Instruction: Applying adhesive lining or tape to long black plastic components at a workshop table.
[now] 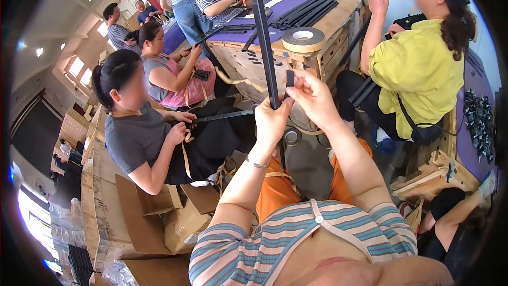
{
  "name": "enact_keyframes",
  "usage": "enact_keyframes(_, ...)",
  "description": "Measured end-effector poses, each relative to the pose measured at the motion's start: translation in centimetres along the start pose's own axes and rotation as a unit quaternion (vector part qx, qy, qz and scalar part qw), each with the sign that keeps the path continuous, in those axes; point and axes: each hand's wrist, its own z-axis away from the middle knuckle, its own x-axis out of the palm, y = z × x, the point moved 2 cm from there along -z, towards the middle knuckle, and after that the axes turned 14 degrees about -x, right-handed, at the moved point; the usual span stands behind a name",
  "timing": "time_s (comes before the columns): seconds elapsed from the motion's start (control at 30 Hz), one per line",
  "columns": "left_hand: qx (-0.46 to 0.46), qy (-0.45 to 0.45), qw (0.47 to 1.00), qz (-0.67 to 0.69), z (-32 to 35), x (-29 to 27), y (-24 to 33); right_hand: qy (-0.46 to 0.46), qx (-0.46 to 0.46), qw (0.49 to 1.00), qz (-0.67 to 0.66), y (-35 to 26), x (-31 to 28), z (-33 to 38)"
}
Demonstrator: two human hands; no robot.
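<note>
A long, narrow black bar (263, 42) stands nearly upright before me, its top end leaning slightly left. My left hand (272, 121) is closed around its lower part, and the bar continues below the fist. Close on the right, my right hand (315, 98) pinches a short black strip (290, 78) between thumb and fingers, beside the bar. Whether that strip touches the bar I cannot tell.
Ahead, a wooden crate table with a purple cover (272, 33) bears many black bars (307, 12) and a big tape roll (303, 39). Co-workers sit left and right, handling similar bars. Cardboard boxes (159, 201) lie lower left; small black parts (478, 122) lie far right.
</note>
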Motion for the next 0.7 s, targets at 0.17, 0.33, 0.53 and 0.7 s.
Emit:
enact_keyframes(0.17,-0.050,-0.134,0.989,0.034,2.0,-0.7,1.4,-0.066,-0.089,0.945,0.307,-5.9,-3.6,-3.3)
enact_keyframes(0.33,-0.058,-0.156,0.982,0.095,3.2,-1.2,2.4,0.149,-0.161,0.960,0.173,-9.7,-8.9,-5.6)
enact_keyframes(0.53,-0.041,-0.155,0.979,0.124,3.5,-1.6,1.9,-0.080,0.017,0.994,0.076,-4.6,0.3,2.5)
enact_keyframes(0.7,-0.017,-0.151,0.985,0.088,3.9,-2.6,0.8,0.022,0.054,0.998,0.004,-4.5,2.5,2.9)
